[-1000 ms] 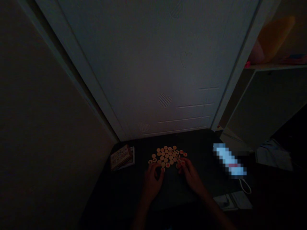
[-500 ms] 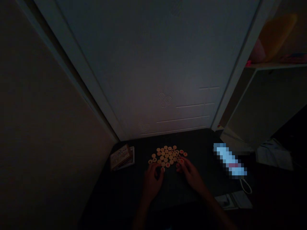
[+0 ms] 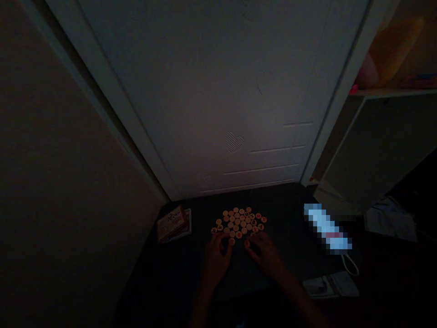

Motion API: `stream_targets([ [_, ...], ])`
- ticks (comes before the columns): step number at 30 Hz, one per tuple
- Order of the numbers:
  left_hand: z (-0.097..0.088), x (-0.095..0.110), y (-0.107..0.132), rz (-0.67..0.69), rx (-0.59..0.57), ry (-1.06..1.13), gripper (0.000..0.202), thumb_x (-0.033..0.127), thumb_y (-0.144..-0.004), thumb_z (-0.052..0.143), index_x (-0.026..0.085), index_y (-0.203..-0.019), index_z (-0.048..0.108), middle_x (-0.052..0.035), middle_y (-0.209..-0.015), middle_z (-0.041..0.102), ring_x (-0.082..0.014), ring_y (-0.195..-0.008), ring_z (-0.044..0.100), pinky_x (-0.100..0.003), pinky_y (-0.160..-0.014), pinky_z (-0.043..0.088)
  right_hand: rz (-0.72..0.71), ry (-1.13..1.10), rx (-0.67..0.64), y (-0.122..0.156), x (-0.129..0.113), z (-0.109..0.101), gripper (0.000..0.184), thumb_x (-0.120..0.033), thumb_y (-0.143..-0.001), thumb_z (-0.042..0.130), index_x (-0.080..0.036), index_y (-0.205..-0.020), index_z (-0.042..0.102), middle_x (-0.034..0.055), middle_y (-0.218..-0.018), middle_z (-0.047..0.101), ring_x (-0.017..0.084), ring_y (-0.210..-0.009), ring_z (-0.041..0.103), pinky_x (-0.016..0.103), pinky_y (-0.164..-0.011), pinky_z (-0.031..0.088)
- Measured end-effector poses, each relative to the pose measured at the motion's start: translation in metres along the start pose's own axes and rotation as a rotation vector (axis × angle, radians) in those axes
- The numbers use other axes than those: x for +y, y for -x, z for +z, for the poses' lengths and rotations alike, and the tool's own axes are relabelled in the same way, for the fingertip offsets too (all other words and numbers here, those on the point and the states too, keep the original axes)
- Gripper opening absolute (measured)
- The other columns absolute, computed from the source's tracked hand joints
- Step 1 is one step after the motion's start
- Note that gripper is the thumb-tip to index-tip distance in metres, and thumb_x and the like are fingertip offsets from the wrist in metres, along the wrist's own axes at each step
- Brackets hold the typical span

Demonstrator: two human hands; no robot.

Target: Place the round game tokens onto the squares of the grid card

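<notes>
Round wooden Chinese chess pieces [image 3: 236, 222] lie in a loose cluster on the dark table. Some show red or black marks; others look plain on top. At the cluster's front left edge, my left hand [image 3: 217, 253] is curled, its thumb and forefinger closed at a red-marked piece [image 3: 232, 242]. My right hand [image 3: 266, 254] is just to its right, pinching another Chinese chess piece [image 3: 247, 244] between thumb and fingers. Dim light hides much of the fingers' detail.
A wooden box [image 3: 171, 222] rests tilted on a pale tray or lid [image 3: 187, 228] at the table's left. On the right lies a bright pixelated object [image 3: 326, 227] with a cord loop [image 3: 350, 265]. Papers [image 3: 331, 284] lie near the right edge. A white panel [image 3: 218, 100] stands behind.
My right hand has moved left and nearer to me, from the cluster's right side to its front. A red-marked piece now shows at the right where that hand was. My left hand stays put.
</notes>
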State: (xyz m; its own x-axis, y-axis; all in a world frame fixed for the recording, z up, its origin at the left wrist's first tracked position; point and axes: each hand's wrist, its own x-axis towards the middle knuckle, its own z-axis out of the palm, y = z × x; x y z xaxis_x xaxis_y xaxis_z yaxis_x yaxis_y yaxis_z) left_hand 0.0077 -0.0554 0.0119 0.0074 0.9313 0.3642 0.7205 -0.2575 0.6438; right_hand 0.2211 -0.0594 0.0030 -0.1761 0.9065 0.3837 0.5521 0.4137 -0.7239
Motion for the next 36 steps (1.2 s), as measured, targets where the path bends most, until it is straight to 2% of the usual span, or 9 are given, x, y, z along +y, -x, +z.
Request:
stream_targets([
  [4,0.0,-0.001,0.0,0.005,-0.002,0.0,0.02,0.038,-0.095,0.053,0.026,-0.108,0.062,-0.0039,-0.108,0.065,-0.0161,-0.072,0.061,-0.036,-0.077,0.052,-0.021,0.095,-0.003,0.002,-0.001,0.004,0.025,-0.032,-0.095,0.058,-0.028,-0.115,0.071,0.0102,-0.112,0.066,0.027,-0.107,0.063,0.044,-0.096,0.054],
  [9,0.001,-0.003,0.0,0.011,0.007,0.001,0.02,0.036,-0.094,0.054,0.026,-0.109,0.063,-0.0044,-0.109,0.067,-0.0165,-0.072,0.063,-0.036,-0.076,0.053,0.0,0.096,0.018,0.001,0.0,0.005,0.028,-0.03,-0.096,0.054,-0.027,-0.121,0.068,0.0099,-0.113,0.066,0.026,-0.107,0.063,0.044,-0.094,0.054],
  [11,0.001,-0.006,0.0,0.017,0.014,0.004,0.02,0.03,-0.095,0.051,0.025,-0.108,0.065,-0.0054,-0.111,0.067,-0.0193,-0.084,0.067,-0.037,-0.082,0.054,0.007,0.066,0.018,0.001,0.001,0.004,0.026,-0.03,-0.096,0.054,-0.027,-0.118,0.069,0.0094,-0.111,0.067,0.025,-0.104,0.065,0.042,-0.092,0.055],
  [13,0.002,-0.01,0.0,0.024,0.026,0.015,0.026,0.023,-0.096,0.045,0.026,-0.112,0.065,-0.0063,-0.117,0.068,-0.0218,-0.104,0.066,-0.039,-0.092,0.053,0.012,0.029,0.021,0.0,0.002,0.002,0.025,-0.03,-0.097,0.054,-0.027,-0.115,0.07,0.0085,-0.108,0.069,0.024,-0.101,0.066,0.04,-0.09,0.055],
  [15,0.003,-0.014,0.0,0.027,0.033,0.016,0.036,0.017,-0.097,0.038,0.026,-0.121,0.063,-0.0064,-0.127,0.066,-0.0218,-0.121,0.061,-0.041,-0.102,0.049,0.015,-0.001,0.051,0.0,0.003,0.001,0.023,-0.03,-0.097,0.054,-0.026,-0.114,0.069,0.0081,-0.107,0.07,0.024,-0.099,0.067,0.038,-0.09,0.055],
  [18,0.006,-0.019,0.001,0.046,-0.029,-0.04,0.048,0.01,-0.095,0.035,0.027,-0.136,0.054,-0.0053,-0.141,0.06,-0.0211,-0.132,0.053,-0.044,-0.109,0.043,-0.003,-0.023,0.087,0.001,0.005,0.001,0.02,-0.026,-0.097,0.053,-0.023,-0.108,0.069,0.008,-0.105,0.07,0.023,-0.098,0.067,0.037,-0.089,0.055],
  [22,0.008,-0.02,0.0,0.073,-0.106,-0.161,0.056,0.005,-0.092,0.036,0.027,-0.141,0.05,-0.0057,-0.144,0.058,-0.0226,-0.132,0.054,-0.047,-0.107,0.044,-0.018,-0.015,0.103,0.001,0.006,0.002,0.019,-0.023,-0.097,0.053,-0.023,-0.106,0.069,0.0073,-0.103,0.07,0.022,-0.097,0.067,0.035,-0.089,0.054],
  [29,0.005,-0.007,0.001,0.079,-0.007,-0.242,0.031,0.017,-0.095,0.044,0.024,-0.119,0.063,-0.0079,-0.129,0.064,-0.0255,-0.126,0.057,-0.044,-0.099,0.049,-0.005,0.003,0.119,0.0,0.005,0.001,0.019,-0.023,-0.097,0.053,-0.024,-0.104,0.07,0.0063,-0.098,0.07,0.021,-0.092,0.068,0.033,-0.085,0.055],
  [36,0.008,-0.01,0.003,0.063,0.027,-0.233,0.025,0.028,-0.096,0.049,0.024,-0.116,0.063,-0.008,-0.122,0.067,-0.0265,-0.115,0.063,-0.044,-0.094,0.05,0.01,0.014,0.135,-0.001,-0.003,-0.002,0.019,-0.023,-0.097,0.053,-0.024,-0.101,0.071,0.0056,-0.096,0.071,0.021,-0.09,0.068,0.032,-0.083,0.055],
])
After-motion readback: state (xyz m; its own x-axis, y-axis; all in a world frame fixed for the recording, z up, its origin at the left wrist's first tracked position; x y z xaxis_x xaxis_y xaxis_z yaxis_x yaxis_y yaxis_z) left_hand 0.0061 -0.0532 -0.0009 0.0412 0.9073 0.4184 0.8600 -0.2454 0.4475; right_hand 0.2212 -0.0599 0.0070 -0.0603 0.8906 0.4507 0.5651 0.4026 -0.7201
